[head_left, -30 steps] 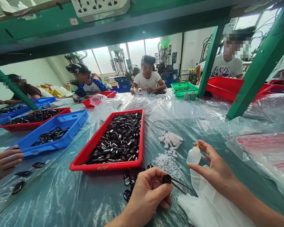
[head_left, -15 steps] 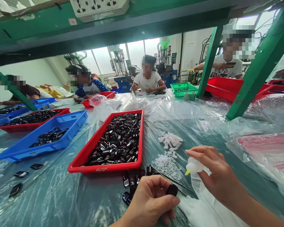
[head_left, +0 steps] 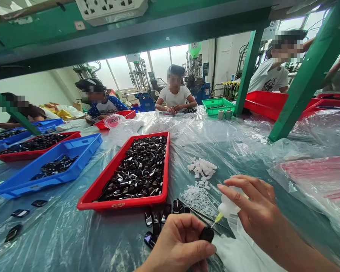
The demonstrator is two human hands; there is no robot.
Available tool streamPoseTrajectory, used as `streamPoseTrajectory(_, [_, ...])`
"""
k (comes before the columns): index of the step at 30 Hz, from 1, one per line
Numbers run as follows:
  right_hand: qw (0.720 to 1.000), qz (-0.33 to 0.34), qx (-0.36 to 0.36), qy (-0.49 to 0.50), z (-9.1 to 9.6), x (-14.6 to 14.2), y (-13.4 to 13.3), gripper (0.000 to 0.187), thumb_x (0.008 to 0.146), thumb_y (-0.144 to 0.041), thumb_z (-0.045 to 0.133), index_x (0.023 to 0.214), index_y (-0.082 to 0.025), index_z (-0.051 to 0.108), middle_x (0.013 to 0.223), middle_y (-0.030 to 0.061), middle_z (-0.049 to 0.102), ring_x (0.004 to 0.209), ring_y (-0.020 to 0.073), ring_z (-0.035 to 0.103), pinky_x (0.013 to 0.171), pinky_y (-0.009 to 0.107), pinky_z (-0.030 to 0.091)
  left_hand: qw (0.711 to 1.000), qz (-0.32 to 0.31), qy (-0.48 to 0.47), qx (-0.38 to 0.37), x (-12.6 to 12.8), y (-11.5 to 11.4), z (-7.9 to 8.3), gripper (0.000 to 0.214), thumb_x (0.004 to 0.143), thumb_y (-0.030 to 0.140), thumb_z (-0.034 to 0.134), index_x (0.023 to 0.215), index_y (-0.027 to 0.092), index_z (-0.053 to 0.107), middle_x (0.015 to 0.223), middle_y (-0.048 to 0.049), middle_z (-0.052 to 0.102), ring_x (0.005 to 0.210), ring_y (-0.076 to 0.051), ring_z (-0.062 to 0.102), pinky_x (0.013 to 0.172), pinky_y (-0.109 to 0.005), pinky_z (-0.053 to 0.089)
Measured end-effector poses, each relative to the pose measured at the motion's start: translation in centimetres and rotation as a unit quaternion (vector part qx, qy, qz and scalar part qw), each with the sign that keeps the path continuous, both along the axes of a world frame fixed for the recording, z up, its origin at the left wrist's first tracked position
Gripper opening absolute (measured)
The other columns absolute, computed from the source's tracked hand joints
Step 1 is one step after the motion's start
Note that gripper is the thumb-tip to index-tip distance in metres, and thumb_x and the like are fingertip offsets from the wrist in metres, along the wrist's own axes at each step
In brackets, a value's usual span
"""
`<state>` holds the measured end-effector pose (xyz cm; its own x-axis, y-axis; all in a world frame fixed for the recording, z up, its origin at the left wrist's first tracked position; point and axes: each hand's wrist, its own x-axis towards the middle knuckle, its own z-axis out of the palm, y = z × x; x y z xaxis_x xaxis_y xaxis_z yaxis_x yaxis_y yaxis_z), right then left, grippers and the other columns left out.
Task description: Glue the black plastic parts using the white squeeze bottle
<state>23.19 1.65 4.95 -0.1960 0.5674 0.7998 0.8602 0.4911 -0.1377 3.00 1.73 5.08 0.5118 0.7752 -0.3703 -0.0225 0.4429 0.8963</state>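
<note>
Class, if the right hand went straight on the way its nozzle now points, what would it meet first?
Probably the black piece in the left hand: the yellow nozzle of the squeeze bottle in the right hand aims at it, though depth is unclear.

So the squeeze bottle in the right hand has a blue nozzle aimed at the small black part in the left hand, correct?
No: the nozzle is yellow, not blue, as the head view shows. The rest stands: the squeeze bottle in the right hand aims it at the small black part in the left hand.
</note>
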Motion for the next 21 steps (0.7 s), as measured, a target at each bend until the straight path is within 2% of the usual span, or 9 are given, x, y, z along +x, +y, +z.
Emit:
streamPoseTrajectory(10, [1.000, -0.001, 0.006, -0.027, 0.3, -0.1, -0.9, 0.034, 0.088, -0.002, 0.040, 0.102, -0.021, 0.065, 0.099, 0.0087, 0.065, 0.102, 0.0249, 0.054, 0.086, 0.047, 0.031, 1.000, -0.011, 0.003, -0.024, 0.3, 0.1, 0.7, 0.031, 0.053, 0.027, 0.081, 0.065, 0.013, 0.057, 0.047, 0.0039, 0.057, 0.035, -0.006, 0.052, 0.033, -0.012, 0.040])
streamPoseTrajectory(21, [0.999, 0.018, 0.017, -0.034, 0.6, -0.3, -1.2, 0.035, 0.093, -0.007, 0.035, 0.102, -0.020, 0.065, 0.099, 0.0088, 0.066, 0.103, 0.0238, 0.055, 0.087, 0.048, 0.030, 0.999, -0.019, -0.006, -0.043, 0.2, -0.1, 0.7, 0.029, 0.052, 0.023, 0.081, 0.067, 0.012, 0.059, 0.048, 0.0027, 0.060, 0.037, -0.007, 0.054, 0.033, -0.012, 0.041])
